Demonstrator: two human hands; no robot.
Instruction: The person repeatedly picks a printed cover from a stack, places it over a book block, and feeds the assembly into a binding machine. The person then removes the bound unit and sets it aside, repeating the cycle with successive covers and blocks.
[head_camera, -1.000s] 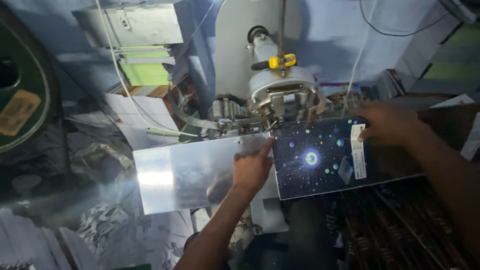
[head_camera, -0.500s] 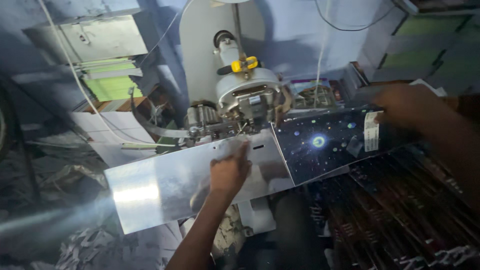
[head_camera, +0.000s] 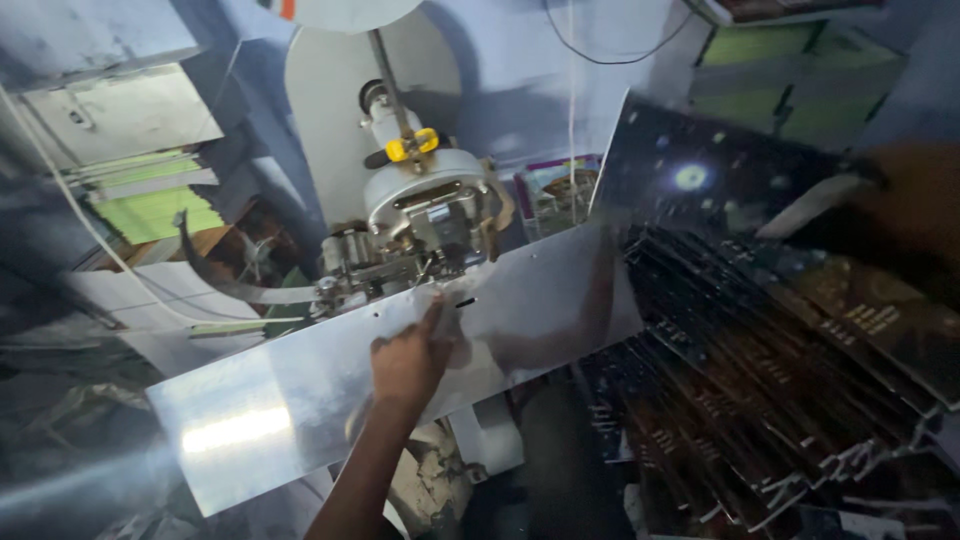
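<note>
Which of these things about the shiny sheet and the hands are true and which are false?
1. The left hand presses flat on the shiny silver sheet. True.
2. The right hand rests on the grey machine. False: it is far off at the right edge, blurred, by the dark starry part of the sheet.
3. A yellow piece sits on top of the grey machine. True.
4. The sheet is rolled up into a tube. False: it is spread out, only bent up at the dark end.
5. Dark printed sheets are stacked at the lower right. True.
</note>
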